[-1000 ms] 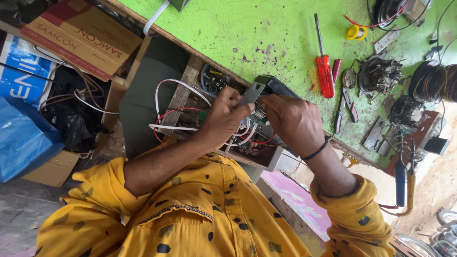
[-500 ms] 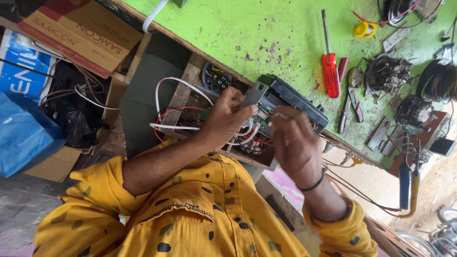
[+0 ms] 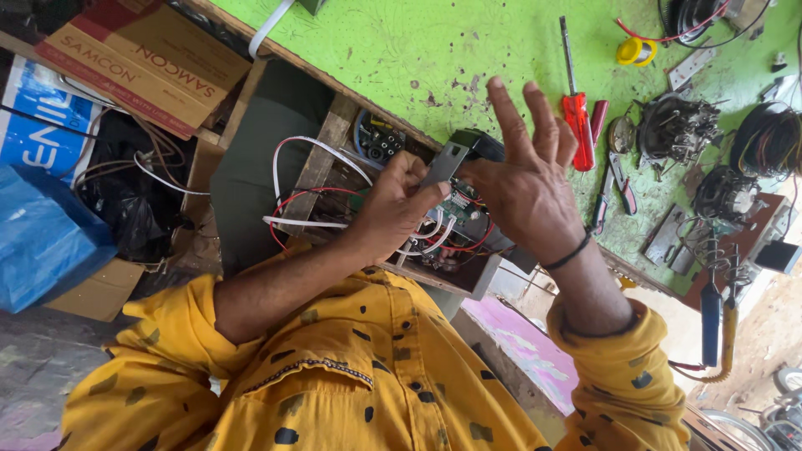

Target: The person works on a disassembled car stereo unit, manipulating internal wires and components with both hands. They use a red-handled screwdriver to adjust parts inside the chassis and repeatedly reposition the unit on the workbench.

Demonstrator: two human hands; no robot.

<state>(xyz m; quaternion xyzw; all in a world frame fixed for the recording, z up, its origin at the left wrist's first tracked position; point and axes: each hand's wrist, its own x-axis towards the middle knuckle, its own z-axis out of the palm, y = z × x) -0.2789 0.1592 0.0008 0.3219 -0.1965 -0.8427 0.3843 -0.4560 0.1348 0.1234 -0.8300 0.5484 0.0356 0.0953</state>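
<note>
I see the left hand [image 3: 393,209] pinching a small flat grey metal piece [image 3: 443,164] between thumb and fingers. The grip is narrow and tight on its lower end. The piece sits just above an open box of electronics [image 3: 455,242] at the edge of the green bench [image 3: 401,50]. Its long side runs from the thumb up and to the right, toward a black part [image 3: 476,144] that it touches or nearly touches; I cannot tell which.

The right hand [image 3: 522,179] is right beside it, fingers spread wide and lifted, holding nothing. Its thumb side is close to the metal piece. A black band sits on that wrist.

There is little room between the two hands. Red and white wires [image 3: 309,196] loop out of the box to the left and crowd that side. Above the hands the green top is bare and stained, so there is open space there. To the right lies a red screwdriver [image 3: 576,108], its shaft pointing up and away from me, with pliers [image 3: 608,188] just beside it. Farther right are a small motor part [image 3: 672,129], black wire coils [image 3: 769,138] and a yellow tape roll [image 3: 635,52].

At the left, off the bench, are a brown cardboard box [image 3: 142,58] and a blue bag [image 3: 46,242]. My yellow spotted sleeves [image 3: 334,376] fill the bottom of the view.
</note>
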